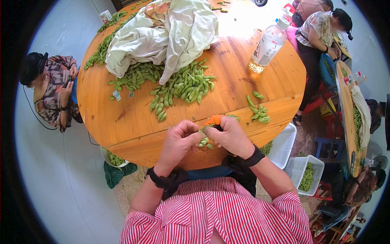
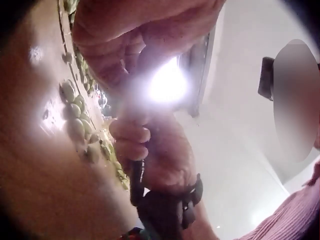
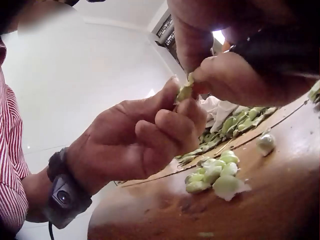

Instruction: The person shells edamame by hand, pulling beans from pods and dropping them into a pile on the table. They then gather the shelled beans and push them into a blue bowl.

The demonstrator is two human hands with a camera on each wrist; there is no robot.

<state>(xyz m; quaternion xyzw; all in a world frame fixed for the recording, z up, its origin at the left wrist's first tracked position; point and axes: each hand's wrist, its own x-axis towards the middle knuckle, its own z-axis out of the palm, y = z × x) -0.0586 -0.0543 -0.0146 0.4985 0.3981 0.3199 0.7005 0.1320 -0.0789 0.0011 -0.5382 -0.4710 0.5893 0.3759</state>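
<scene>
Left hand (image 3: pixel 135 145) and right hand (image 3: pixel 240 75) both pinch a pod (image 3: pixel 185 92): small, soft, probably slippery; grip its ends, above shelled beans (image 3: pixel 212 175)

pod (image 3: pixel 185 92): green, small, pinched between fingers (image 3: pixel 172 97) of both hands, held above the worktop edge
beans (image 3: pixel 212 175): pale green, shelled, small heap on the worktop just below the pod
</scene>
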